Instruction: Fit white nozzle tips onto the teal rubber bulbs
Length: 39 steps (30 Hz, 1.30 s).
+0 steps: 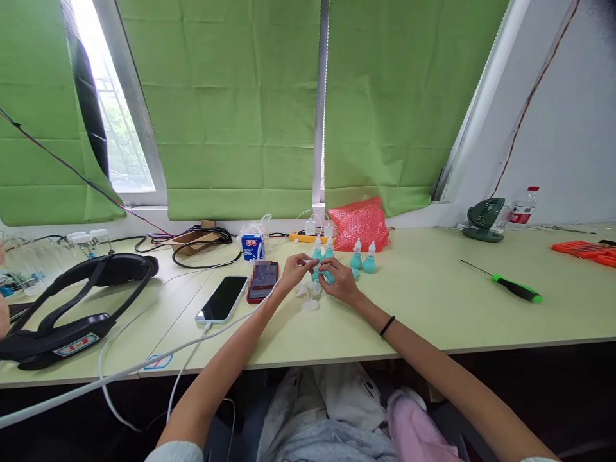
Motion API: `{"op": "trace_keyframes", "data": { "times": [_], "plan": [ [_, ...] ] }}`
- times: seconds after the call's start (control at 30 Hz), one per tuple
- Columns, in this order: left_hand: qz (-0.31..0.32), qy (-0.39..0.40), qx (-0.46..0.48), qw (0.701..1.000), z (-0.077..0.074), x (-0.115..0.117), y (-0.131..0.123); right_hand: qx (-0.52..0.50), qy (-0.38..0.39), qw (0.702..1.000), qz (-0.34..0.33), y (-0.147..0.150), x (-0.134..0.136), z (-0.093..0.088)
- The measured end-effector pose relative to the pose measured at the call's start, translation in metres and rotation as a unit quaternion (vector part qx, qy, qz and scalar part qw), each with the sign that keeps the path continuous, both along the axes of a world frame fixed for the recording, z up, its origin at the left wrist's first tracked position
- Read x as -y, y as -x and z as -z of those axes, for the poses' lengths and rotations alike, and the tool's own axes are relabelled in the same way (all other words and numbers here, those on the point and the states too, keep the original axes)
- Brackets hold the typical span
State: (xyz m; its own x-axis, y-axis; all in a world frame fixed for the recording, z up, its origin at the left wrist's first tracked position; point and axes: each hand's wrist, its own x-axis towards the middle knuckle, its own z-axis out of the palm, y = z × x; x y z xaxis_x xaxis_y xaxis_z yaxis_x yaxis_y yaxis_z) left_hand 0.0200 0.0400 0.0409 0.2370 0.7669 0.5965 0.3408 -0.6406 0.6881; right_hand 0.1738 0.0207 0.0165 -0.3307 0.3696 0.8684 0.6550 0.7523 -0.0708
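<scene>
Bottles (369,263), small, round and blue-green with pointy white tops, stand on the pale green table (409,321) in front of the person I am watching. Two stand side by side to the right of the others, and the rest are close around the hands. The left hand (294,272) has its thumb and finger pinched together on a small pale piece (308,261). The right hand (338,281) is just beside it, with its fingers bent in toward the same spot. I cannot tell if those fingers are holding something or not. On the near side of the hands, some little see-through bits (310,305) lie on the table.

A red phone (262,282) lies near the left hand, and a pale phone (222,299) with a white cord (207,327) plugged in lies next to it. A blue box (253,247) sits behind the phones. Behind the bottles I see a puffy red bag (360,224). Far over to the right are a green and black screwdriver (517,289) and a little dark green fan (486,215).
</scene>
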Motion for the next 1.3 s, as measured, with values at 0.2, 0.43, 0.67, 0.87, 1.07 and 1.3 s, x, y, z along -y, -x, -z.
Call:
{"op": "trace_keyframes", "data": {
  "times": [0.2,0.43,0.67,0.87,1.07,1.3],
  "plan": [
    [-0.048,-0.027,-0.009,0.998,0.0,0.001,-0.003,0.026,-0.001,1.0,0.01,-0.003,-0.007,0.004],
    [-0.126,-0.08,-0.092,0.984,0.005,-0.004,0.008,0.064,-0.005,0.997,0.036,-0.008,-0.015,0.011],
    [-0.103,-0.072,-0.234,0.964,0.02,-0.014,0.015,0.047,0.001,0.997,0.057,-0.01,-0.014,0.008],
    [-0.094,-0.093,-0.28,0.951,0.026,-0.015,0.014,0.037,0.007,0.998,0.049,-0.008,-0.013,0.008],
    [-0.119,-0.152,-0.247,0.95,0.014,-0.005,0.01,0.017,0.013,0.999,0.047,-0.007,-0.011,0.008],
    [-0.104,-0.249,-0.249,0.93,0.006,0.01,0.004,-0.002,-0.002,0.999,0.037,-0.006,-0.014,0.01]
  ]
}}
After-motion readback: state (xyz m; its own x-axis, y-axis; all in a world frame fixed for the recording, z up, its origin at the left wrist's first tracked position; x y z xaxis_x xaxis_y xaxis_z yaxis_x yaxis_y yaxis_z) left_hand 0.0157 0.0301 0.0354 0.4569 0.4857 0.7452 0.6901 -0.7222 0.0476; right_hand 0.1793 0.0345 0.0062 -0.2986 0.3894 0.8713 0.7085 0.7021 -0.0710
